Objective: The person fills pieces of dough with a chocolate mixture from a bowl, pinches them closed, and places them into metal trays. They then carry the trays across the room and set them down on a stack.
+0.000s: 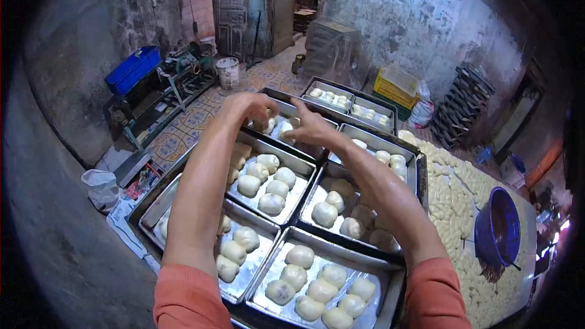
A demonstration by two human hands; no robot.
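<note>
Both my arms reach forward over several metal baking trays filled with pale dough balls. My left hand [248, 108] curls over a far tray [298, 147], fingers bent around a dough ball [268, 125]. Beside it, my right hand [309, 127] presses down on another dough ball [285, 133] in the same tray. Nearer trays, such as the one [304, 173] under my left forearm and the nearest [275, 268], hold rows of dough balls [271, 203]. My orange sleeves show at the bottom edge.
On the right, several shaped dough pieces [454, 192] cover the table, with a blue bowl [498, 225] on them. Further back are two more filled trays [350, 105], a yellow crate [395, 88], a white bucket [228, 72] and a blue crate [133, 68] on a machine.
</note>
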